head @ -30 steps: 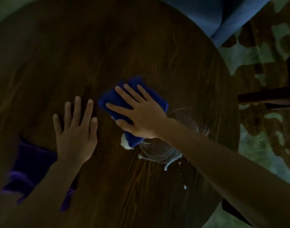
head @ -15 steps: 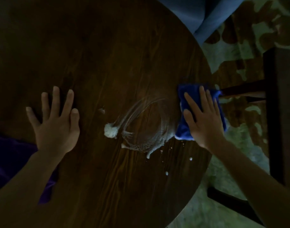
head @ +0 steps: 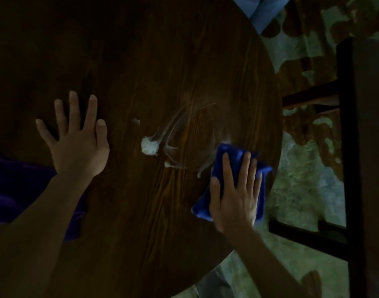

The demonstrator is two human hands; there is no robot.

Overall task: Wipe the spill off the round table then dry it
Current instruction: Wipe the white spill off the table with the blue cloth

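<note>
A dark round wooden table (head: 154, 61) fills the view. A white foamy blob of the spill (head: 149, 146) lies near its middle, with thin smeared streaks curving to the right of it. My right hand (head: 235, 192) presses flat on a folded blue cloth (head: 231, 154) at the table's right edge, just right of the streaks. My left hand (head: 76, 140) rests flat on the wood with fingers spread, left of the blob. A purple cloth (head: 18, 190) lies at the left edge, partly under my left forearm.
A dark chair frame (head: 347, 147) stands close to the table's right side. Blue fabric (head: 259, 9) hangs at the top beyond the far rim. A patterned floor (head: 302, 190) shows between table and chair.
My right hand swept the blue cloth from the middle out to the right edge, then back toward me along it, leaving curved streaks. My left hand stayed flat.
</note>
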